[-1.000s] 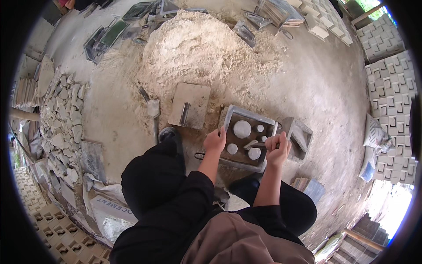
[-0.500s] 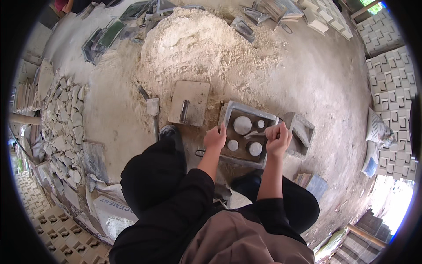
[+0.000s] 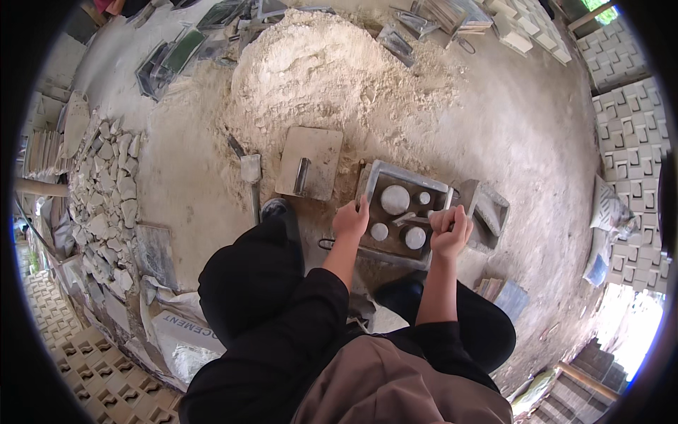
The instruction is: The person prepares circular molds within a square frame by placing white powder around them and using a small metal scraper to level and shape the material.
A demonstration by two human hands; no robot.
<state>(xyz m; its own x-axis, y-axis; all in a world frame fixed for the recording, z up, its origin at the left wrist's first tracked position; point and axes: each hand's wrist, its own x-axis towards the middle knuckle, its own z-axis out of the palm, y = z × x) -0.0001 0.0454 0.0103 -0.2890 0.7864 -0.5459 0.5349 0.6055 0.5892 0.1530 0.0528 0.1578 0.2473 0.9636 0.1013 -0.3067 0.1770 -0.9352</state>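
A rectangular grey metal mould frame point(image 3: 406, 169) sits on the ground between my feet. Inside it, round pale discs of different sizes, a large one point(image 3: 395, 200) among them, stand on a dark base with a small bar-like piece point(image 3: 404, 219) between them. My left hand point(image 3: 351, 218) is closed on the frame's left wall, thumb uppermost. At the right wall my right hand point(image 3: 450, 232) is closed in a fist; its fingers cover the part of the frame they grip.
A square plate with a handle point(image 3: 309, 162) and a trowel-like tool point(image 3: 251, 169) lie left of the frame. Beyond them rises a heap of pale powder point(image 3: 318, 71). A grey trough point(image 3: 489, 215) stands at the right, broken rubble point(image 3: 106, 205) at the far left, stacked blocks point(image 3: 628, 141) along the right.
The whole view has shifted slightly, moving the scene a little to the right. Both hands stay at the frame; the right fist sits slightly lower against its right wall.
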